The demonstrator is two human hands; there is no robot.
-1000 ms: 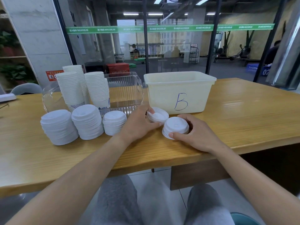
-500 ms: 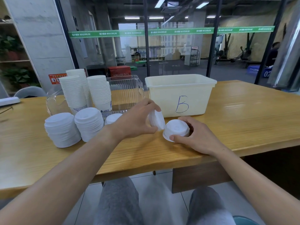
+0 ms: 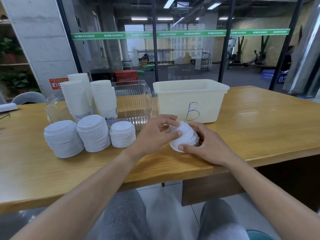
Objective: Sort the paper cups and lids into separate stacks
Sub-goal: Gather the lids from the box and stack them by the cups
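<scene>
While both hands work at the table's near edge, the left hand (image 3: 154, 134) curls its fingers and thumb round the upper part of a small stack of white round plastic lids (image 3: 184, 136), and the right hand (image 3: 206, 146) grips the same stack low down, thumb under its near rim. Stack sits between the two palms, tilted slightly; whether its base touches the wooden table (image 3: 259, 125) cannot be told.

Just beyond the hands: cream plastic bin marked "B" (image 3: 190, 99), nothing visible in it from this angle. Left of the left hand: three finished stacks of white lids (image 3: 93, 134), side by side, the nearest one shortest. Behind those, tall stacks of white paper cups (image 3: 90, 96), beside a clear ribbed plastic container (image 3: 133, 103).

Step in hand, by judgement: seating and squaring loose lids into one nested stack. Sorting appears nearly complete. Next move likely calls for pressing the lids level, then carrying them leftward onto or beside the short stack without toppling it.
</scene>
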